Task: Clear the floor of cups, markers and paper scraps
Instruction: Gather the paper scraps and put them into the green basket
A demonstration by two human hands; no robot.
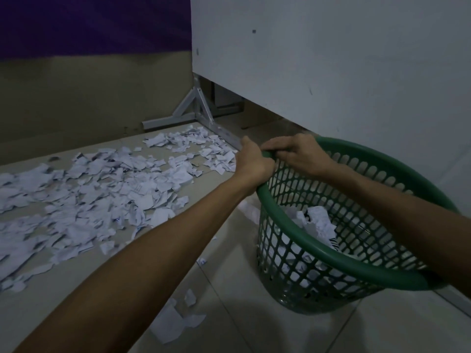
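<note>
Torn paper scraps [84,200] are lying all over the floor on my left, right up to the wall. My left hand [251,161] and right hand [297,154] are both gripping the far rim of the green basket [331,261], which is tipping beside a big grey box [331,59]. Bare tiles are showing near me.

Dim light overall. Floor [254,314] is pale square tile with visible grout lines. White panel [331,59] fills the upper right, raised off the floor on a white metal bracket foot [196,108]. Behind it, back wall [89,98] is beige low down, purple band [94,21] above.
</note>
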